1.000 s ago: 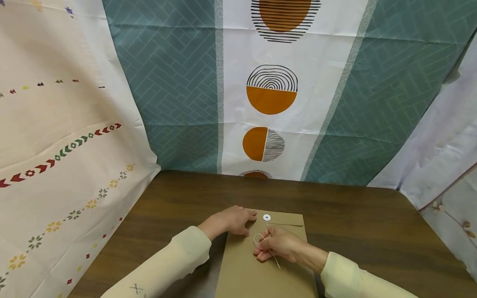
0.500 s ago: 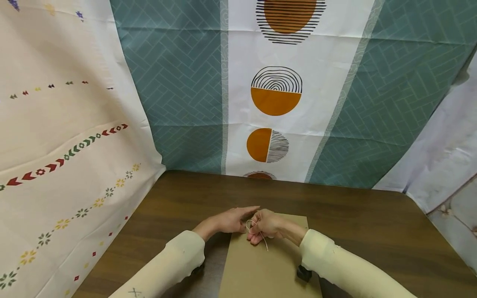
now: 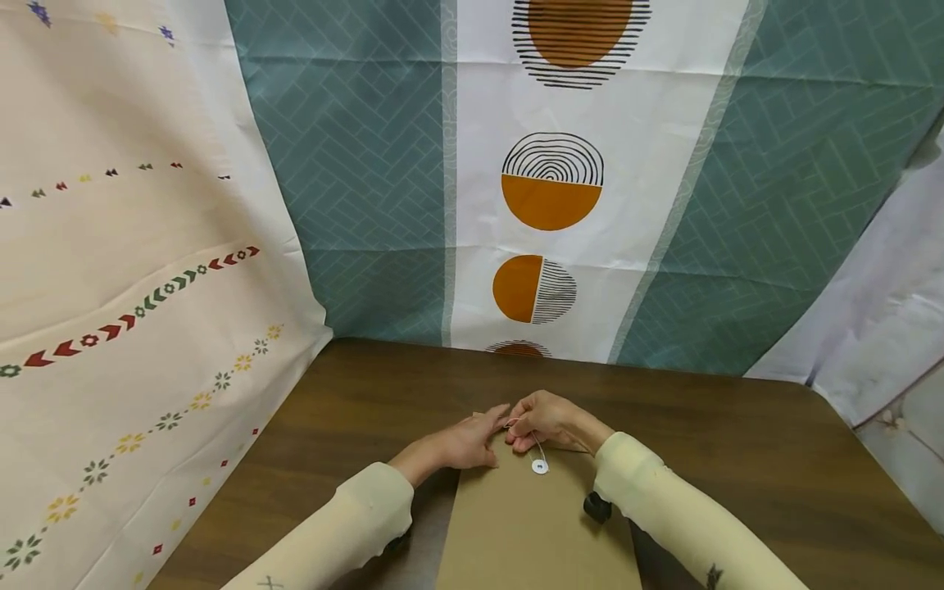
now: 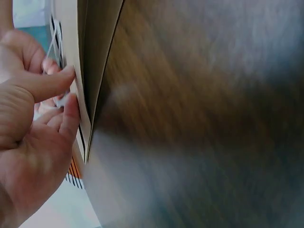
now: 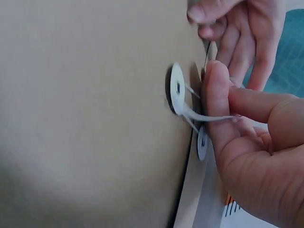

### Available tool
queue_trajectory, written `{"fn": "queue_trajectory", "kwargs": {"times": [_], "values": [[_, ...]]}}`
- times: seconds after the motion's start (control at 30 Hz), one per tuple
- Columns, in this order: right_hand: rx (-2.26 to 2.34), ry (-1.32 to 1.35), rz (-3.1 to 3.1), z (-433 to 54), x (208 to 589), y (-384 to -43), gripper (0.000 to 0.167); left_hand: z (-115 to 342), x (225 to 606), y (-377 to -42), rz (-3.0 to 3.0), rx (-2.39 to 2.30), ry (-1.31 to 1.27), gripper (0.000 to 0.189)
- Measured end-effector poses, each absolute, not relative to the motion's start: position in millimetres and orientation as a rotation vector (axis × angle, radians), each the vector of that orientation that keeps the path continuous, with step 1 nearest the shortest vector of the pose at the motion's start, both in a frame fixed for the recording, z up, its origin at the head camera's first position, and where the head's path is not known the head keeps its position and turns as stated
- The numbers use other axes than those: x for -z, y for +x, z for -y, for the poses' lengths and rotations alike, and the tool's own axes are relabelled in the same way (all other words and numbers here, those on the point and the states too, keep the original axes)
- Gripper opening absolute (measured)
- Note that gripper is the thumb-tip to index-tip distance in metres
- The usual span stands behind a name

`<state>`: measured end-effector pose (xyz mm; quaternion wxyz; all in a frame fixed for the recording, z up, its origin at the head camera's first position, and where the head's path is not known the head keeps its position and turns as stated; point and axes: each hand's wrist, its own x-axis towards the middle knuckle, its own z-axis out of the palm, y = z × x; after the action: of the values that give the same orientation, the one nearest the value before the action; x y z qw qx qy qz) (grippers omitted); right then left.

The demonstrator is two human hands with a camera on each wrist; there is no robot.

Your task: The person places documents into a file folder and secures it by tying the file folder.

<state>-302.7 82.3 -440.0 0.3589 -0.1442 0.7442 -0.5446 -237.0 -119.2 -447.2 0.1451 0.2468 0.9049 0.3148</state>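
A brown kraft string-tie envelope [image 3: 542, 524] lies on the table. My right hand [image 3: 546, 419] is over its top end, thumb and finger pinching the thin white string [image 5: 213, 117]. In the right wrist view, the string runs taut from a round white button [image 5: 177, 88], and a second white button [image 5: 203, 142] sits behind it near the flap. At the upper left corner, my left hand [image 3: 465, 442] rests on the envelope. The left wrist view shows that hand's extended thumb and finger touching the front face, with the right hand [image 4: 23, 52] beyond.
The dark wooden table [image 3: 398, 377] extends to both sides of the envelope. Behind it hangs a teal and white patterned cloth [image 3: 472, 287]; an embroidered cream cloth [image 3: 184, 369] hangs at the left. A small black device [image 3: 597, 508] is under the right wrist.
My right hand has moved from the envelope's middle, past the upper left, to the top end, still pinching the string. The white button, hidden half a second ago, shows again. The left hand stays near the corner.
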Motion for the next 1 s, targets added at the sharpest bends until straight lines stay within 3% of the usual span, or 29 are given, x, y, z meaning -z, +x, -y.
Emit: {"fn": "queue_trajectory", "kwargs": {"times": [0.2, 0.4, 0.53, 0.67, 0.87, 1.0], "values": [[1.298, -0.573, -2.083, -92.0, 441.2, -316.3, 0.021, 115.1, 454.8, -235.2, -2.598, -1.013, 0.68, 0.086], [1.094, -0.817, -2.312, -92.9, 442.7, -326.7, 0.007, 114.6, 454.9, -230.8, -2.652, -0.996, 0.634, 0.079], [0.969, -0.934, -2.489, -90.5, 447.2, -327.6, 0.007, 115.3, 453.5, -230.1, -2.664, -0.984, 0.629, 0.079], [0.915, -0.94, -2.605, -91.5, 449.9, -328.4, 0.011, 115.1, 453.2, -231.0, -2.675, -0.949, 0.662, 0.076], [0.833, -0.909, -2.709, -99.1, 449.5, -331.3, 0.013, 112.3, 452.4, -229.9, -2.722, -0.699, 0.806, 0.053], [0.792, -0.944, -2.726, -105.7, 449.8, -332.0, 0.012, 107.3, 451.9, -227.4, -2.731, -0.529, 0.894, 0.048]]}}
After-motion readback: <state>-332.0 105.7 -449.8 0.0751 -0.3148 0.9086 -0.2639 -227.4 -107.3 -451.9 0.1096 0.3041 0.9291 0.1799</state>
